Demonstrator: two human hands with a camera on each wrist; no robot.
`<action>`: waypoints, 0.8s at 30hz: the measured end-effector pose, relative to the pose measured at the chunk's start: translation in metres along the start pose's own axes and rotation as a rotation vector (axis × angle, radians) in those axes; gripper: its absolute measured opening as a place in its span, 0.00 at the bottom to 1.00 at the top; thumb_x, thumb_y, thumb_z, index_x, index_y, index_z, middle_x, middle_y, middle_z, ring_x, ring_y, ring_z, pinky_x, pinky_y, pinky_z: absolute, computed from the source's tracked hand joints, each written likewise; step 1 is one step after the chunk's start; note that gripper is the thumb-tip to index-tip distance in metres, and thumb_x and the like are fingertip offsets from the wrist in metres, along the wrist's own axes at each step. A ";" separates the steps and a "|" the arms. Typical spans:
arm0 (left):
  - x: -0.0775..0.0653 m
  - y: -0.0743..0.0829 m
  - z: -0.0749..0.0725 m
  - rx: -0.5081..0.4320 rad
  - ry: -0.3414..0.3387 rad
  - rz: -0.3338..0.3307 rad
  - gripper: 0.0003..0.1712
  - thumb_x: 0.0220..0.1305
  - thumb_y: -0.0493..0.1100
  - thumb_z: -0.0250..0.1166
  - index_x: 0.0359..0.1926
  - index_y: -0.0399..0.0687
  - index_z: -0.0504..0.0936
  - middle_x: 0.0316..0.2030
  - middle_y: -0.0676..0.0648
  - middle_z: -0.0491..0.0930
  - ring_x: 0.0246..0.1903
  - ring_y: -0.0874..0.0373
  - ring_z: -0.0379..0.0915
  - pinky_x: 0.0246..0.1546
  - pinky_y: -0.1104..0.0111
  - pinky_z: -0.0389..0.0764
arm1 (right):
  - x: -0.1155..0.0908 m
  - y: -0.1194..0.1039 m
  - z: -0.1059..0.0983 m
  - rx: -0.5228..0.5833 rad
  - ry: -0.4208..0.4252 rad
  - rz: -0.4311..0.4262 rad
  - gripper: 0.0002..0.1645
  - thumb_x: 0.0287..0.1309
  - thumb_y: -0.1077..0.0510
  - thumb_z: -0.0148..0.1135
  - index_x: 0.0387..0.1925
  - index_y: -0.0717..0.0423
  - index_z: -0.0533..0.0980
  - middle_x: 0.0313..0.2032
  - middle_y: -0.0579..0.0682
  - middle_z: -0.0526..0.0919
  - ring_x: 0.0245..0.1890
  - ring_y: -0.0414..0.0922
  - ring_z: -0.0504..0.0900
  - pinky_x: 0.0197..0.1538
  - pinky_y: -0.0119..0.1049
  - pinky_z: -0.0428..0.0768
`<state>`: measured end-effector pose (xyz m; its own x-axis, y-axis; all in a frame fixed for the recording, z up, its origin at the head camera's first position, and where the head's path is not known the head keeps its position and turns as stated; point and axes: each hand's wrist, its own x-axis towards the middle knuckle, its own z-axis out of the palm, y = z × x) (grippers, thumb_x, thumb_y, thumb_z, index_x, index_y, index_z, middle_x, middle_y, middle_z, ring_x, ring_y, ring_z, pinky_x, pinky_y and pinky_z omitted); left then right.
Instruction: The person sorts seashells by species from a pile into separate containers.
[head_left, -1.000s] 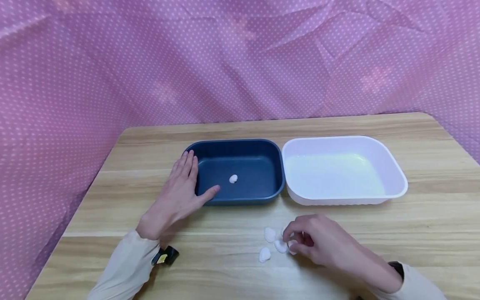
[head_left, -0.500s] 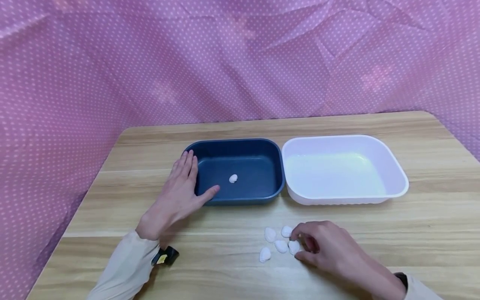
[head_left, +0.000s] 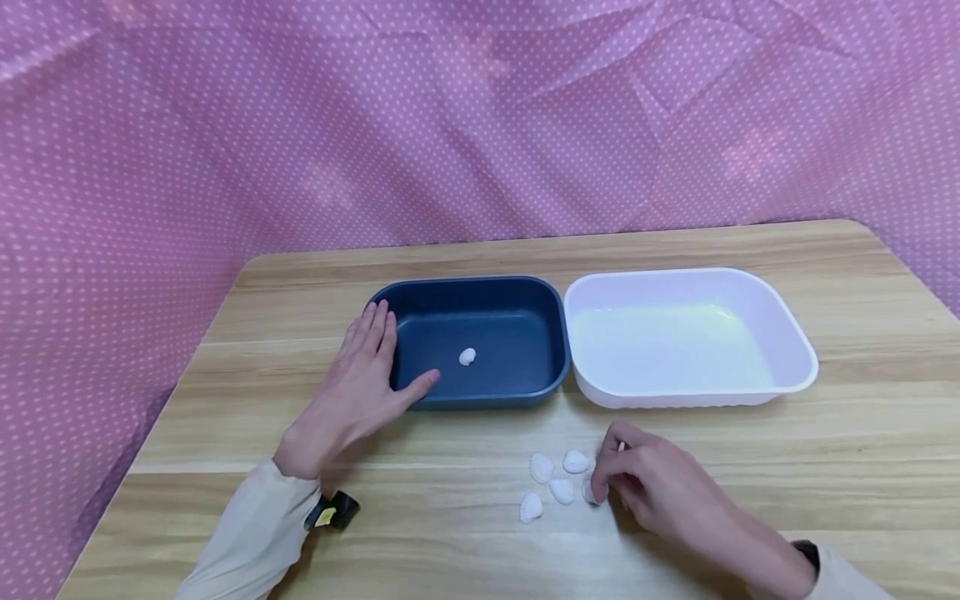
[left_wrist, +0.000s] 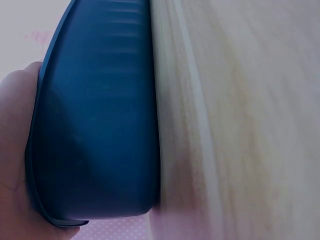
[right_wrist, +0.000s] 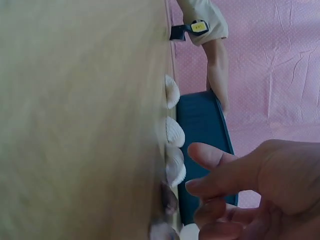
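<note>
My left hand (head_left: 360, 375) rests on the left end of a dark blue tray (head_left: 480, 401), fingers along its rim and thumb at the front edge. Inside this tray lies one white seashell (head_left: 467, 357). On the table in front, my right hand (head_left: 663, 483) bends its fingers over a seashell (head_left: 589, 490), which a fingertip partly covers. Whether the fingers pinch it is hidden. To the left lie more white seashells (head_left: 562, 491), several in a loose cluster. In the right wrist view, ribbed seashells (right_wrist: 175, 132) stand beside the curved fingers (right_wrist: 207, 155).
A white tray (head_left: 690, 393) stands right of the blue one, their rims nearly touching. Both sit on a wooden table (head_left: 450, 533). Pink dotted cloth (head_left: 480, 125) hangs behind and at the sides. A dark strap with a small black box (head_left: 333, 511) is on my left wrist.
My right hand has shifted slightly right and bent its fingers further over the rightmost seashell, uncovering the shell behind it. My left hand stays on the blue tray.
</note>
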<state>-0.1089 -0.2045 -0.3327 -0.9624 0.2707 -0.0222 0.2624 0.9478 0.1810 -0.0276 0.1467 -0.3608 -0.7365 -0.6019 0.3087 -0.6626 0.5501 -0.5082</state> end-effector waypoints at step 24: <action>0.000 0.000 -0.001 0.000 -0.002 -0.002 0.62 0.61 0.77 0.43 0.73 0.30 0.41 0.75 0.35 0.34 0.74 0.45 0.24 0.72 0.53 0.36 | 0.000 0.002 -0.012 -0.056 -0.188 0.257 0.16 0.42 0.55 0.77 0.35 0.45 0.81 0.27 0.34 0.68 0.24 0.30 0.66 0.27 0.27 0.68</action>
<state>-0.1090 -0.2051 -0.3317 -0.9627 0.2693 -0.0241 0.2608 0.9483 0.1808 -0.0306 0.1552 -0.3519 -0.8462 -0.5326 0.0191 -0.4684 0.7261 -0.5034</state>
